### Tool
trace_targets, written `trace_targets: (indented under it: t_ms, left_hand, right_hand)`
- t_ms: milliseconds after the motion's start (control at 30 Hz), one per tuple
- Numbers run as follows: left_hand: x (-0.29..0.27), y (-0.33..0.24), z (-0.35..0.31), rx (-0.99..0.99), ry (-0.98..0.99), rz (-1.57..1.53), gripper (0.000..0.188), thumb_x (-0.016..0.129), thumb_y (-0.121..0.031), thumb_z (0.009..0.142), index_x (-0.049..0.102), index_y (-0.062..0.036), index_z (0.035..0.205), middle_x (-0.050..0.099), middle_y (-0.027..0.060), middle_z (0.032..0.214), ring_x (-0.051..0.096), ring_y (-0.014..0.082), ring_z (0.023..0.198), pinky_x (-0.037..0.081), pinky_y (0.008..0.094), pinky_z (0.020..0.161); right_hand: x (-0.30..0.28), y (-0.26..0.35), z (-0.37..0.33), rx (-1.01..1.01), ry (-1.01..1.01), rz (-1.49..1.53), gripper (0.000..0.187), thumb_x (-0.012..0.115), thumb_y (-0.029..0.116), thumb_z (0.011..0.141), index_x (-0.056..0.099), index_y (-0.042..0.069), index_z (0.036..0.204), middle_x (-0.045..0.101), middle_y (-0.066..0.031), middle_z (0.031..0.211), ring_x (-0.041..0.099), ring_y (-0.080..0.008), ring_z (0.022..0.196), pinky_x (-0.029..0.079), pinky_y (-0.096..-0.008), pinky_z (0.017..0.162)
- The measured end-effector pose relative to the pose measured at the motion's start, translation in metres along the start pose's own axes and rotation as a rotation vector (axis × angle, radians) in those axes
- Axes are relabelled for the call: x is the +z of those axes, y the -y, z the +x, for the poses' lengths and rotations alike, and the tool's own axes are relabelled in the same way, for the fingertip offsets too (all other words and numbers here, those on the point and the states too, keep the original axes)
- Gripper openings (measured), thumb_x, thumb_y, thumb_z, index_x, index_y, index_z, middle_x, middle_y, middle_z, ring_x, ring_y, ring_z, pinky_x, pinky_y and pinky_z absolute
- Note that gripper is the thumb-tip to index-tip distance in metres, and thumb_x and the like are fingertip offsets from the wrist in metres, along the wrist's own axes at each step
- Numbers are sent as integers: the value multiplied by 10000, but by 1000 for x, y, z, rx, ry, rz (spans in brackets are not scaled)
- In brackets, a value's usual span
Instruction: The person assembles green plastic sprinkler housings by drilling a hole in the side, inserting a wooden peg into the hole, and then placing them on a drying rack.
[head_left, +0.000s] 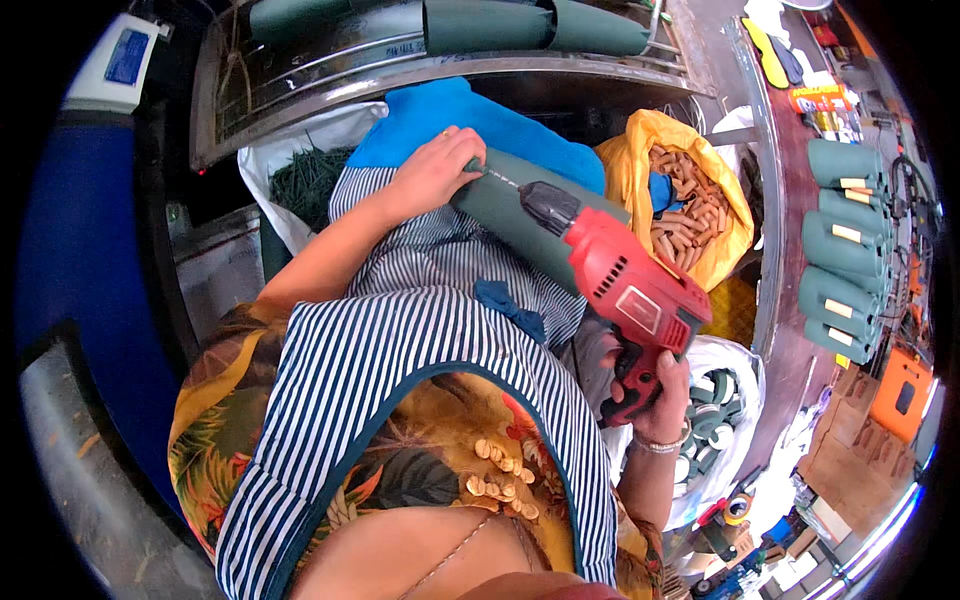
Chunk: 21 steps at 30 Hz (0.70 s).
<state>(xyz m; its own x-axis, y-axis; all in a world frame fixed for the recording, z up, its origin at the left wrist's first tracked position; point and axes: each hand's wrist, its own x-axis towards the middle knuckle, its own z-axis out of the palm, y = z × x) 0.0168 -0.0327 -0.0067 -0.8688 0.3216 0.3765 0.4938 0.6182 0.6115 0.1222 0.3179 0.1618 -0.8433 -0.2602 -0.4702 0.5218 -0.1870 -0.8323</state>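
Right hand (655,385) clenched on red drill (625,280), left hand (435,172) clasping green cylinder (510,215); wooden pegs in yellow bag (640,150).

The boxy plastic power drill (625,280) was red with a black chuck, set against a dark green rolled cylinder (520,220). Navy-and-white stripes covered the cloth apron (400,380) (over a yellow floral dress). At right, a crumpled yellow plastic bag (640,150) held tan pegs.
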Motion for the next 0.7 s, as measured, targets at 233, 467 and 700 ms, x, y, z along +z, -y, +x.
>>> trace_targets:
  t_ms: [233,467,700]
  left_hand:
    - [-1,7,-12,-12,-27,61,301,698,-84,746,492,-64,964,535,90,1011,535,320,972,454,406,846]
    - [1,6,-16,-9,-36,94,287,692,-98,751,504,-69,966,533,85,1011,537,309,969,459,394,849]
    - [0,4,-18,-45,-46,119,285,697,-114,748,511,-73,960,535,73,1002,540,294,951,466,384,828]
  right_hand:
    - [-3,-2,19,222,-49,207,521,444,380,995,442,-44,1298,653,-242,1026,687,-246,789,527,-239,468]
    - [13,13,30,278,-56,61,492,455,348,994,456,-50,1283,660,-237,1003,692,-243,778,525,-241,466]
    - [24,19,32,272,-100,46,487,462,340,993,456,-54,1281,661,-238,996,690,-234,760,526,-241,473]
